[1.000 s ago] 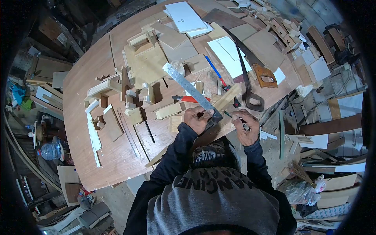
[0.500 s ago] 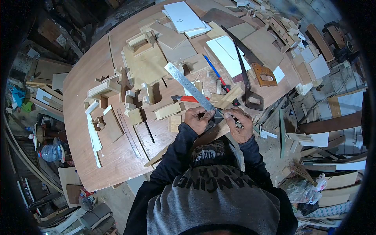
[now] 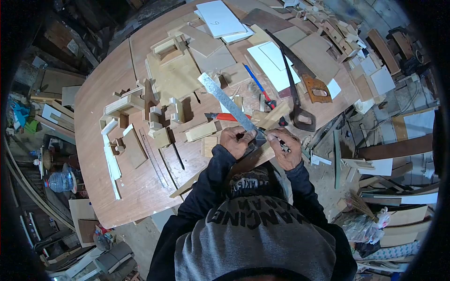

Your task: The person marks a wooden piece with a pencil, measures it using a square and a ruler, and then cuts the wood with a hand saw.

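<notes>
My left hand (image 3: 237, 142) is closed around the dark stock of a try square, its long speckled metal blade (image 3: 227, 103) slanting away over the table. Close beside it, my right hand (image 3: 286, 149) pinches a thin, dark pen-like tool (image 3: 282, 144). The tip of that tool is near the base of the blade; whether it touches is too small to tell. Just beyond the hands lies a pale wood strip (image 3: 275, 115). A red-handled tool (image 3: 227, 117) is partly behind the blade.
A handsaw (image 3: 318, 89) and a dark-bladed saw (image 3: 295, 100) lie to the right. A blue and red tool (image 3: 258, 84) rests ahead. Small wood assemblies (image 3: 126, 107) and a ruler (image 3: 154, 159) are on the left of the table (image 3: 108, 75). White panels (image 3: 220, 21) lie at the back.
My right hand's fingertips have shifted slightly beside the try square. The left hand and the square hold almost the same position.
</notes>
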